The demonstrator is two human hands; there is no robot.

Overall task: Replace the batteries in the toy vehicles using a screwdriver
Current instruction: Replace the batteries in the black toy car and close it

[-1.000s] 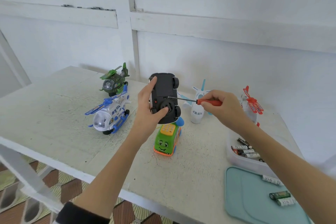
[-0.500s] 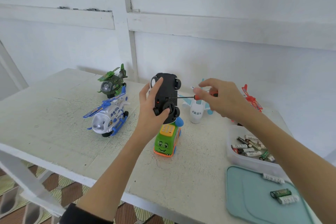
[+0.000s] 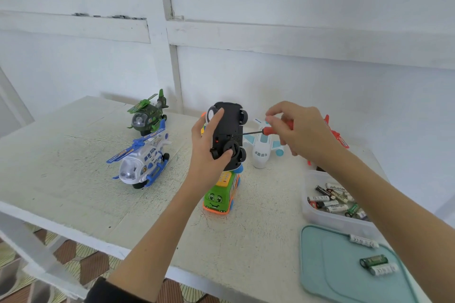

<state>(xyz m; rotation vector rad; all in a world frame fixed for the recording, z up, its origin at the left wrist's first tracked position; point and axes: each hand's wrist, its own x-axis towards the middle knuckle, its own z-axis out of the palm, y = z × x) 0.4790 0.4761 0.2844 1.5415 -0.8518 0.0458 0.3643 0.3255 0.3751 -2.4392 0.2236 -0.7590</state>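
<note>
The black toy car [image 3: 227, 135] is held belly-out above the counter [image 3: 73, 179], the left hand [image 3: 209, 152] wrapped round it, thumb on a wheel. The right hand [image 3: 299, 135] pinches the red screwdriver [image 3: 268, 130], its tip seemingly in the hatch screw, though that is too small to confirm. Best press inward along the shaft, car steady. Spare batteries [image 3: 332, 200] wait nearby.

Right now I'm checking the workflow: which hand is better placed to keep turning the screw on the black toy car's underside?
Right. The right hand pinches the red-handled screwdriver, whose tip meets the black toy car underside. The left hand grips the car, steadying it.
</note>
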